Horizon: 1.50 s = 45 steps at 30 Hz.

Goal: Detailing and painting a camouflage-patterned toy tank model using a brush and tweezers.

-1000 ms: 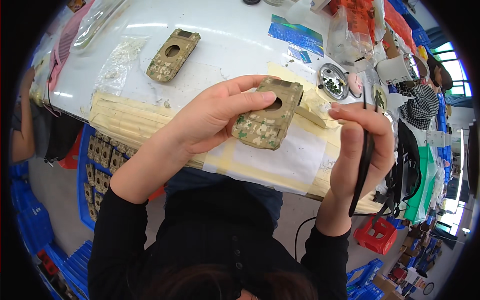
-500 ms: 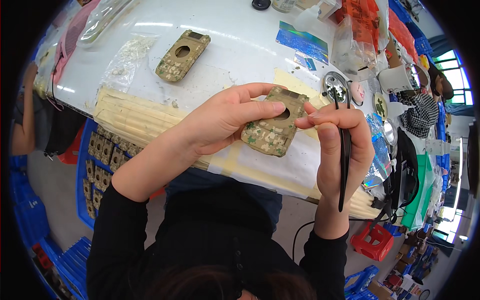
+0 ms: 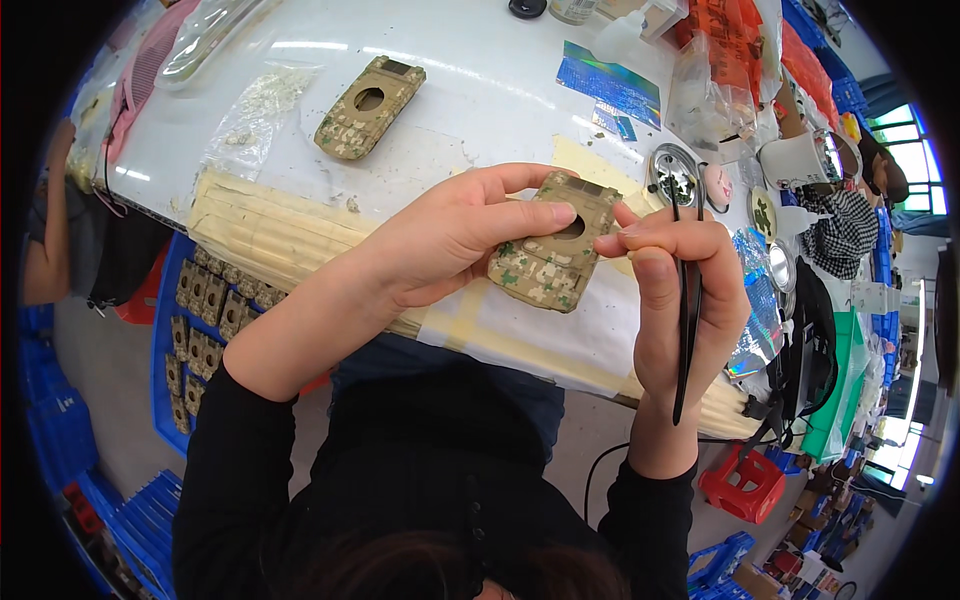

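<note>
Print on the red bag at my upper right, and only blur and specks on the rest!

Here's the boldest of it: big dark characters running down that crumpled red bag, the folds cutting right into their strokes. Over to the top edge, and the small bottle is wearing a pale label, its lines far too tiny for me to make out. Back to my right, the white cup shows faint dark marks, maybe print, too small to read. And beside the blue shiny sheet, this little silvery piece has fine marks, lettering or pattern, I can't tell.
</note>
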Each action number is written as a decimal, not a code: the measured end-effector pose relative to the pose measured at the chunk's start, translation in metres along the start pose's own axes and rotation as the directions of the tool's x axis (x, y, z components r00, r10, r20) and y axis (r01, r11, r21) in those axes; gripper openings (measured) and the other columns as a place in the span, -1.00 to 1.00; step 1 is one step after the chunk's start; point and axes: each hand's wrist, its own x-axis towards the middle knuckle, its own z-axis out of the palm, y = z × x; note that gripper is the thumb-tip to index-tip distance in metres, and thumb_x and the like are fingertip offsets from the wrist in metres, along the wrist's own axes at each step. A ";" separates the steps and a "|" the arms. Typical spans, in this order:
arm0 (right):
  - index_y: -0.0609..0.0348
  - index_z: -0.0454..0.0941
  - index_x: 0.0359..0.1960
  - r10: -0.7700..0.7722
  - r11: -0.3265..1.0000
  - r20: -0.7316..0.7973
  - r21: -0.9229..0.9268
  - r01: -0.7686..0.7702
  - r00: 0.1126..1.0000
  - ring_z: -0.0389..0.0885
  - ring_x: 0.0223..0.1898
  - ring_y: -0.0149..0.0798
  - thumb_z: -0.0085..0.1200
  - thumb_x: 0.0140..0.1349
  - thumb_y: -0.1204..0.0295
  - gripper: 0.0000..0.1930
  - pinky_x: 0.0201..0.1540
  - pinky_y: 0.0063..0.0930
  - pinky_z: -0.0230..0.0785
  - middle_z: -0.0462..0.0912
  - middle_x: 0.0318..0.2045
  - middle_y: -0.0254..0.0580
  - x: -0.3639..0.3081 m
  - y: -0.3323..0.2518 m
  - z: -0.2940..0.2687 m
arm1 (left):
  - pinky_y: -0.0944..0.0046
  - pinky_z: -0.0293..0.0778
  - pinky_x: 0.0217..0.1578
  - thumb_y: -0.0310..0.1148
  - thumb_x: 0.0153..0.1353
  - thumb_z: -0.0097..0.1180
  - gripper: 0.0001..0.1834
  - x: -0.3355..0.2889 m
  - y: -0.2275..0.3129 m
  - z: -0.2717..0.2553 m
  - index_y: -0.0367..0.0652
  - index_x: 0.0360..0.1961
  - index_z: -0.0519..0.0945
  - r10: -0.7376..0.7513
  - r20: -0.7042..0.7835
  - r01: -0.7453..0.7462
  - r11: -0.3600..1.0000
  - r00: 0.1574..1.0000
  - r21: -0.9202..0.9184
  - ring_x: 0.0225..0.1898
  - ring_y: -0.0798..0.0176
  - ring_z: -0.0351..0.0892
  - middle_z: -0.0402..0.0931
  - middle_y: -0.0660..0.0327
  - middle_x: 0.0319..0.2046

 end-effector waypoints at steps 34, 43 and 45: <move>0.41 0.46 -0.15 -0.119 0.785 -0.159 -0.619 -0.005 0.980 0.56 -0.19 -0.13 -0.16 0.22 -0.16 -0.30 -0.07 -0.27 0.35 0.56 -0.26 0.05 -0.018 0.019 -0.041 | 0.27 0.50 -0.05 -0.34 0.31 -0.15 -0.57 -0.012 0.021 -0.026 -0.39 0.12 0.29 0.323 -0.327 -0.325 0.944 0.888 0.048 -0.09 0.16 0.56 0.46 -0.05 -0.05; 0.40 0.40 -0.10 0.269 0.945 0.112 -0.224 -0.240 0.957 0.62 -0.25 -0.12 0.34 -0.09 0.47 -0.49 -0.17 -0.40 0.44 0.59 -0.24 0.04 -0.050 0.000 -0.014 | 0.21 0.48 0.01 -0.36 0.32 -0.17 -0.58 -0.013 0.018 -0.026 -0.39 0.13 0.27 0.304 -0.352 -0.324 0.946 0.885 0.001 -0.06 0.14 0.54 0.44 -0.10 -0.04; 0.38 0.51 -0.22 0.292 0.945 0.198 -0.212 -0.250 0.936 0.62 -0.26 -0.15 0.32 -0.11 0.55 -0.63 -0.18 -0.43 0.44 0.62 -0.31 -0.01 -0.048 0.007 -0.018 | 0.20 0.48 0.02 -0.36 0.32 -0.18 -0.58 -0.014 0.018 -0.026 -0.39 0.13 0.26 0.300 -0.353 -0.322 0.947 0.886 -0.003 -0.05 0.14 0.53 0.44 -0.11 -0.03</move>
